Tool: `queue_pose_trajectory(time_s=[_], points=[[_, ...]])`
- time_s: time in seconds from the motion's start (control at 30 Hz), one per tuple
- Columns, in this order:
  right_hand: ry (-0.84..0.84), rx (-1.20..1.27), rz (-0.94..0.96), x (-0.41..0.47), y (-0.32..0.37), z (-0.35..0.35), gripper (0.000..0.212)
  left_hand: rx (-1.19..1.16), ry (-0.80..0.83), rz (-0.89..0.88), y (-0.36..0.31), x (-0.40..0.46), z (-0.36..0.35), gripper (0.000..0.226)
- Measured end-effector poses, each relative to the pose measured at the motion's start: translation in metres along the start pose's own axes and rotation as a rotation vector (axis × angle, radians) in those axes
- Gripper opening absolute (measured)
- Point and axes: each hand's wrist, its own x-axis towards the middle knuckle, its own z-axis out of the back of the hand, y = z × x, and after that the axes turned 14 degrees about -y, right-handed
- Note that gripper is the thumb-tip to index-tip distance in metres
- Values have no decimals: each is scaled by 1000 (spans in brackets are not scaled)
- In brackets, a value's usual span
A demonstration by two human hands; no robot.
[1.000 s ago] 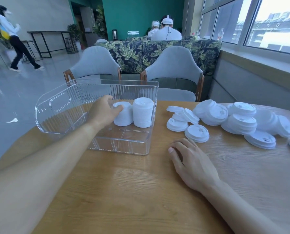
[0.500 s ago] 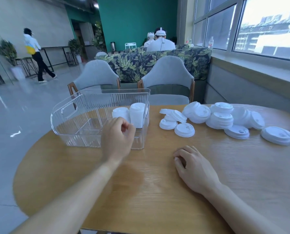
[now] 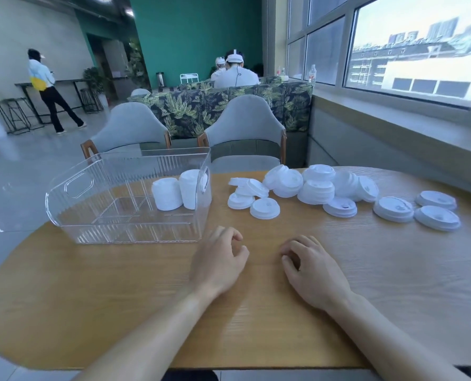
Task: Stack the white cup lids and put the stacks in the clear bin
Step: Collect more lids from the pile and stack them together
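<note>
Head view, table reference: the person sits at 6 o'clock of the wooden table (image 3: 256, 312). Left hand (image 3: 218, 264) rests palm-down on the tabletop near centre, fingers loosely curled, holding nothing. Right hand (image 3: 312, 270) rests palm-down just beside it toward 3 o'clock, fingers likewise loosely curled and empty; the two hands are apart, not touching.

Clear bin (image 3: 97, 199) stands at 10 o'clock of the hands, upright, ribbed walls, cut-out handle on each end wall. Two stacks of white lids (image 3: 178, 192) stand side by side inside the bin, at its end nearest the table centre, touching or nearly touching each other.

Loose lids (image 3: 316, 189) lie on the table from 12 o'clock to 2 o'clock, some in short tilted piles, some single and flat. Two single lids (image 3: 437, 209) lie farthest out at 2 o'clock. Two grey chairs (image 3: 244, 130) stand beyond the table's 12 o'clock edge.
</note>
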Motion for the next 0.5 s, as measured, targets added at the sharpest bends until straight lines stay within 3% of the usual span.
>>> queue_pose_trajectory(time_s=[0.27,0.5], points=[[-32,-36,-158,15,-51,25,9,12,37,-1,-20,7,-35,34],[-112,-99,-341,40,-87,41,40,40,32,2,-28,31,-56,45]])
